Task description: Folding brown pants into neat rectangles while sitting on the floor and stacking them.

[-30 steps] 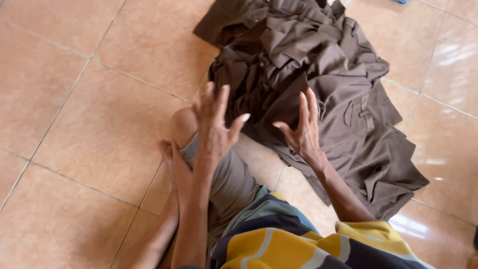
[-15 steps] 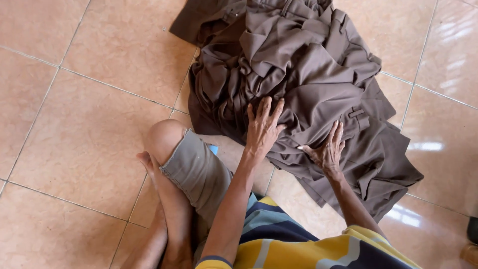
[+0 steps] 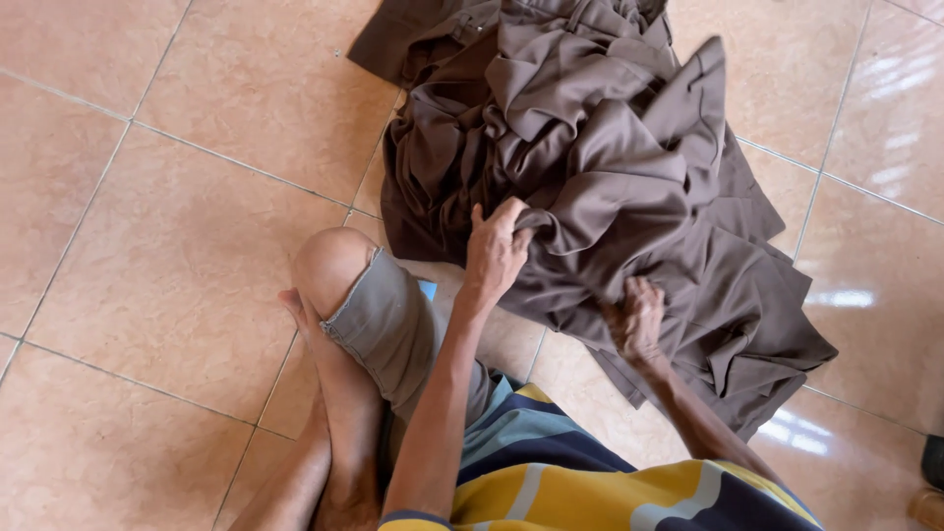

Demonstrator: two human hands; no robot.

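A pile of brown garments [image 3: 600, 167] lies crumpled on the tiled floor in front of me. My left hand [image 3: 495, 251] grips a fold of the brown cloth near the pile's near edge. My right hand [image 3: 637, 320] is closed on the cloth lower and to the right, where the fabric spreads flat. I sit on the floor with my bent knee [image 3: 329, 261] to the left of the pile, in grey shorts and a striped yellow and blue shirt.
Glossy peach floor tiles [image 3: 147, 295] with grout lines surround me. A small blue object [image 3: 428, 289] peeks out by my knee. A dark thing [image 3: 932, 462] sits at the right edge.
Both hands went from raised with fingers spread to down on the pile, and now they are closed on the brown cloth. The view has moved closer to the pile.
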